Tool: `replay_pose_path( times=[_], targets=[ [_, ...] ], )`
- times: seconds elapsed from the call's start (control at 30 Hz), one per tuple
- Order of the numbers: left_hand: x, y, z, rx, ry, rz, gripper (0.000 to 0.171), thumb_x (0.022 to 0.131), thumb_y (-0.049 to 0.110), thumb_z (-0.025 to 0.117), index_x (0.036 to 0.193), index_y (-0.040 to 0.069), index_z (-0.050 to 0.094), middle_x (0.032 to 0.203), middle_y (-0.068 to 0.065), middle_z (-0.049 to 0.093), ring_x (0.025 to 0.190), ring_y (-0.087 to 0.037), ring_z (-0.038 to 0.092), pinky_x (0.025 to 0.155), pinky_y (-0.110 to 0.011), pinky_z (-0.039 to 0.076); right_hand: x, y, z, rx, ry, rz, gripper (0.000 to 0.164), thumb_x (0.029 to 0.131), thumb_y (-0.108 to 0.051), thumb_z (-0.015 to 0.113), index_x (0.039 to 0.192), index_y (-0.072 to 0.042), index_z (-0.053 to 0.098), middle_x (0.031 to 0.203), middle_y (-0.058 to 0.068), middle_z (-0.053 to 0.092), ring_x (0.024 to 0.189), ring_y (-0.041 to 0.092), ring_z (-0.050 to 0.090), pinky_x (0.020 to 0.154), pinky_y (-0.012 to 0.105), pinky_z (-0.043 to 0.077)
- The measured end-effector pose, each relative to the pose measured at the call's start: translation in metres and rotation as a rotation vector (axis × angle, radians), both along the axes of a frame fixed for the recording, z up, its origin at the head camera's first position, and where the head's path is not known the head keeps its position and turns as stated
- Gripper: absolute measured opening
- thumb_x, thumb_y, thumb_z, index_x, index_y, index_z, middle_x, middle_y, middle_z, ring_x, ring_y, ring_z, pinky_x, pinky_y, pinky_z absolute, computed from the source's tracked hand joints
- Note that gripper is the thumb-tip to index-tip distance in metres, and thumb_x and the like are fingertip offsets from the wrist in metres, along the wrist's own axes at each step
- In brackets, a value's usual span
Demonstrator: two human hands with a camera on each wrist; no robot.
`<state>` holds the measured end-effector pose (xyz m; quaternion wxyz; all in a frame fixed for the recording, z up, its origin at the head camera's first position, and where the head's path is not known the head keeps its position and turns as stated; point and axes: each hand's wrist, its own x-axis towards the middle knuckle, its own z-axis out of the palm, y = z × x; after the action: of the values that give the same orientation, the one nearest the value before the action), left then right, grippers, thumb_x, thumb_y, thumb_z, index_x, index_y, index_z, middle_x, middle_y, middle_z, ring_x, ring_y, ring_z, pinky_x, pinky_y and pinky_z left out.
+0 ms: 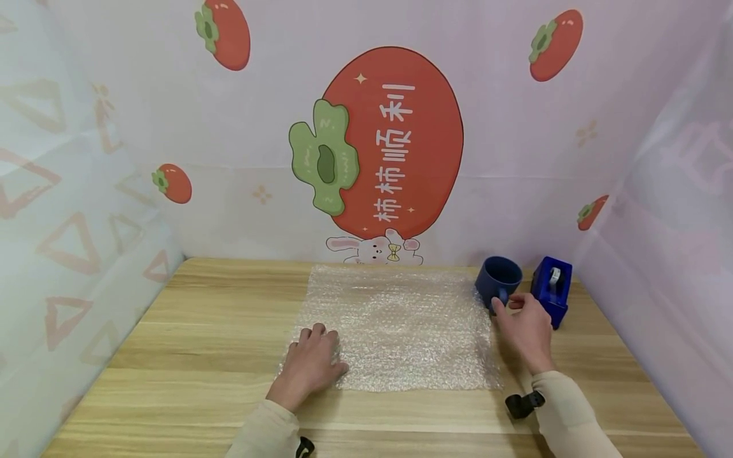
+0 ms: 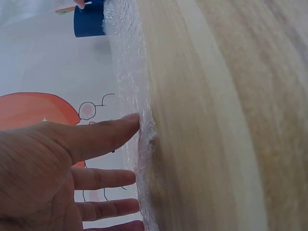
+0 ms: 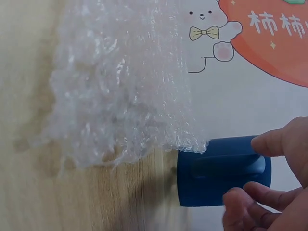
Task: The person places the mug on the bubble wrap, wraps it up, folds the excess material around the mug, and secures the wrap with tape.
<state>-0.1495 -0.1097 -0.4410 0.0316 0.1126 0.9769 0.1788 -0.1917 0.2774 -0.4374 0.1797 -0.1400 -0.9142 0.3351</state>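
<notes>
Pale printed backdrop rises behind a wood-grain table. Leftmost, the left hand lies at the near left part of the bubble wrap, fingers straight and spread wide, holding nothing. That sheet lies flat, its long axis running from nine to three o'clock. By its far right corner, at about two o'clock from the left hand and well apart from it, the blue mug stands upright, its handle turned toward six o'clock, facing the person. Much the nearer is the right hand, with the mug just off it at eleven o'clock; its thumb and forefinger stand either side of the handle, the space between them narrow, though I cannot tell whether they pinch it. Farthest right, a tape dispenser sits near that hand at one o'clock.
</notes>
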Motion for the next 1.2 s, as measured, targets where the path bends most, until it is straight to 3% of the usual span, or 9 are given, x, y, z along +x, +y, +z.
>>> replay_pose_path(
  times=[0.33, 0.5, 0.63, 0.8, 1.2],
  targets=[
    [-0.001, 0.001, 0.002, -0.008, -0.003, 0.002, 0.044, 0.084, 0.033, 0.083, 0.112, 0.005, 0.067, 0.131, -0.024, 0.054, 0.120, -0.047, 0.049, 0.088, -0.066, 0.046, -0.009, -0.001, -0.003, -0.126, -0.084, 0.035, 0.052, 0.102, -0.043, 0.056, 0.120, 0.005, 0.063, 0.110, 0.024, 0.068, 0.099, 0.039, 0.061, 0.078, 0.042, 0.046],
    [-0.001, 0.001, 0.002, -0.009, 0.005, 0.001, 0.042, 0.083, 0.034, 0.084, 0.110, 0.005, 0.067, 0.129, -0.023, 0.054, 0.117, -0.045, 0.050, 0.087, -0.065, 0.047, -0.011, -0.001, -0.005, -0.189, -0.097, 0.040, 0.048, 0.104, -0.043, 0.053, 0.113, 0.003, 0.065, 0.107, 0.022, 0.069, 0.085, 0.029, 0.069, 0.072, 0.033, 0.046],
    [-0.001, 0.001, 0.003, -0.015, 0.007, 0.002, 0.042, 0.083, 0.034, 0.084, 0.109, 0.006, 0.067, 0.128, -0.022, 0.055, 0.116, -0.045, 0.050, 0.086, -0.064, 0.047, -0.014, 0.000, -0.006, -0.390, -0.108, 0.086, 0.046, 0.106, -0.037, 0.052, 0.117, 0.007, 0.061, 0.107, 0.021, 0.068, 0.072, 0.017, 0.071, 0.067, 0.027, 0.055],
    [-0.001, 0.001, 0.002, -0.017, 0.000, 0.004, 0.042, 0.083, 0.034, 0.084, 0.109, 0.006, 0.067, 0.128, -0.022, 0.055, 0.117, -0.045, 0.050, 0.086, -0.064, 0.047, -0.017, 0.001, -0.008, -0.587, -0.117, 0.134, 0.045, 0.108, -0.031, 0.050, 0.122, 0.012, 0.056, 0.106, 0.018, 0.066, 0.074, 0.010, 0.069, 0.070, 0.028, 0.060],
    [-0.001, 0.001, 0.000, -0.014, 0.003, 0.005, 0.041, 0.083, 0.033, 0.084, 0.108, 0.006, 0.066, 0.127, -0.022, 0.055, 0.117, -0.046, 0.050, 0.087, -0.065, 0.047, -0.016, 0.001, -0.010, -0.667, -0.127, 0.143, 0.047, 0.108, -0.033, 0.049, 0.120, 0.012, 0.053, 0.101, 0.011, 0.064, 0.075, 0.005, 0.068, 0.074, 0.025, 0.059]
  ],
)
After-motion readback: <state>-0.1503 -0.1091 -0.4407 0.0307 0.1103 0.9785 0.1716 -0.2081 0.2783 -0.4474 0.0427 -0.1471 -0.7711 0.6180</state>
